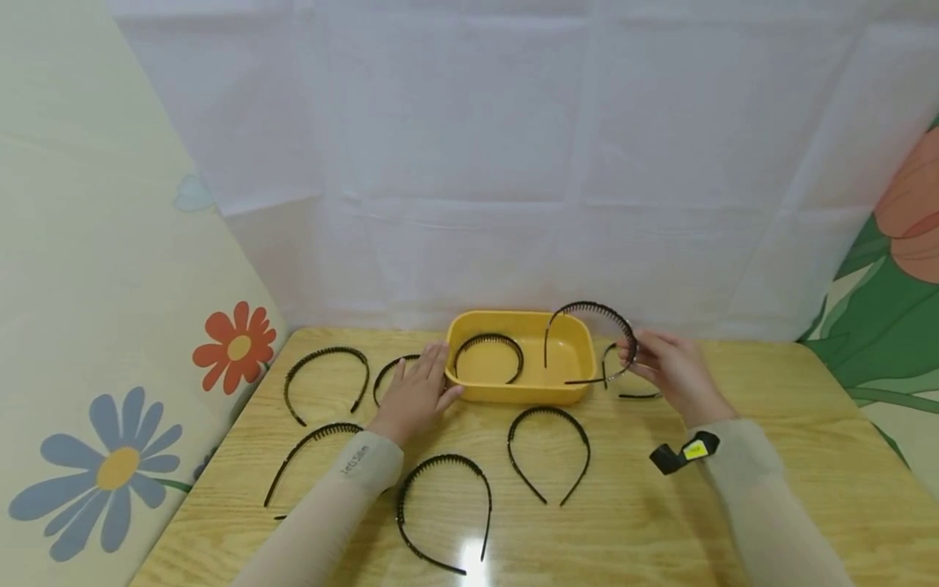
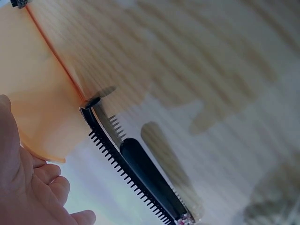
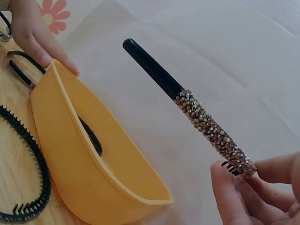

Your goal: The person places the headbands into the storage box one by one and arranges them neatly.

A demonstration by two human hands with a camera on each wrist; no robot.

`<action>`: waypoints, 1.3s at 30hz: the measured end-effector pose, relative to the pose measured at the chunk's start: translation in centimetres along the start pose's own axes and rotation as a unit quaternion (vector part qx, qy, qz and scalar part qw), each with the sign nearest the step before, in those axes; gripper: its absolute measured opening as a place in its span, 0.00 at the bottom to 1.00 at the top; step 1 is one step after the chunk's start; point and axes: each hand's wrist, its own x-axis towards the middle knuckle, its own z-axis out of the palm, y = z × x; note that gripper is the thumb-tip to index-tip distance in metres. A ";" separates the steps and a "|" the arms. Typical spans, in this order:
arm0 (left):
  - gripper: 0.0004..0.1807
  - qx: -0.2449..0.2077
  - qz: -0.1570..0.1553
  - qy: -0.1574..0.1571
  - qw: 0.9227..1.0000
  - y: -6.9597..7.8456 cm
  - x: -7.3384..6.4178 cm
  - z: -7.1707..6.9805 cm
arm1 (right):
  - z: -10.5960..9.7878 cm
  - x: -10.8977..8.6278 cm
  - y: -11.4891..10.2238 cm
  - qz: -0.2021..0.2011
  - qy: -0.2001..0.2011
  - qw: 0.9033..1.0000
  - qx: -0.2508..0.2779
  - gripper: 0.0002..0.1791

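Between thumb and fingers, my right hand (image 1: 675,371) pinches a black toothed headband (image 1: 596,307), which overlaps the right end of the yellow bin (image 1: 521,395) in the head view. Gold and silver stones cover part of this headband in the right wrist view (image 3: 211,131). My left hand (image 1: 414,399) rests at the bin's left end with its fingers extended against the wall. One black headband (image 1: 491,337) lies inside the bin. Partly hidden beside my left hand is another headband (image 1: 381,375), its teeth showing in the left wrist view (image 2: 126,168).
On the wooden table (image 1: 623,505) lie several more headbands: one at the back left (image 1: 326,351), one under the left forearm (image 1: 293,452), two in front of the bin (image 1: 548,409) and one behind the right hand (image 1: 638,397). A white cloth (image 1: 455,163) hangs behind.
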 end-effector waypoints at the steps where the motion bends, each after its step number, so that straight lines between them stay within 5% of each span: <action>1: 0.44 0.000 0.000 0.001 1.000 0.0 0.0 0.0 | 0.1 0.2 0.1 0.001 0.004 1.000 0.001 0.13; 12: 0.44 -0.001 0.000 0.003 1.000 0.1 -0.1 0.0 | 2.2 2.1 1.5 0.009 0.044 0.999 0.005 0.14; 31: 0.44 0.004 0.004 0.006 1.000 0.2 -0.2 0.2 | 4.8 5.0 2.8 0.018 0.081 0.981 -0.176 0.21; 39: 0.44 0.006 0.005 0.007 1.000 0.3 -0.2 -0.1 | 5.4 5.7 3.0 0.016 0.073 0.977 -0.201 0.21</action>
